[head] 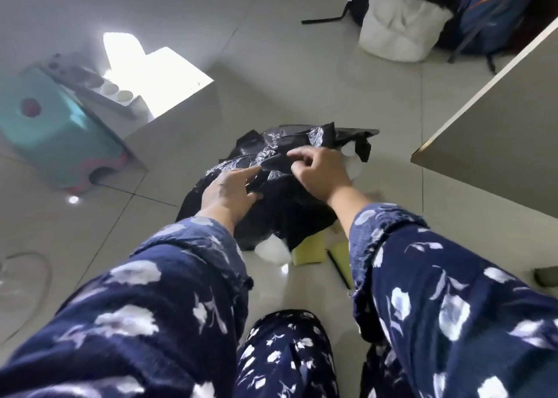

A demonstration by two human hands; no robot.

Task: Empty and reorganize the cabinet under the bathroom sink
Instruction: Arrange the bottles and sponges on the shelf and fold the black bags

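A crumpled black plastic bag lies on the grey tiled floor in front of me. My left hand rests on the bag's left side, thumb and fingers closing on a fold of plastic. My right hand pinches the bag's upper edge with curled fingers. Something white sticks out under the bag's near edge, and another white thing shows behind my right hand. Yellow sponges lie on the floor just below the bag.
A teal stool lies at the left beside a white box holding cups. A grey cabinet panel juts in at the right. A white bag and a blue backpack stand at the back right.
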